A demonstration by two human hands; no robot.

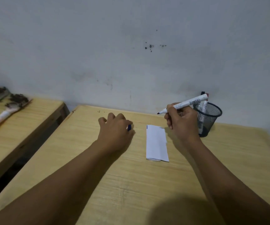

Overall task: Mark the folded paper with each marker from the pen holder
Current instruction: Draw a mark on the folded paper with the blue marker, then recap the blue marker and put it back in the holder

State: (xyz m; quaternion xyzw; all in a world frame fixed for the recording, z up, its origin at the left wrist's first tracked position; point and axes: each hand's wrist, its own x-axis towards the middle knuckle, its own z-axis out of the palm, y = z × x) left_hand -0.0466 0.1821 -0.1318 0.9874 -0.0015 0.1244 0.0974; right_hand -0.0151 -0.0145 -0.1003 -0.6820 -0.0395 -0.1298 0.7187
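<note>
A white folded paper [156, 142] lies on the wooden table [131, 184], with a short blue mark at its far left corner. My right hand [180, 123] is just beyond the paper's right edge and holds an uncapped white marker [186, 102], dark tip pointing left, in the air above the table. My left hand [116, 132] rests left of the paper, fingers curled around a small blue marker cap [129, 127]. A black mesh pen holder [208, 118] stands at the back right with more markers inside.
The wall rises right behind the table. A second wooden table [17, 127] stands to the left across a dark gap, with a dirty brush [4, 111] lying on it.
</note>
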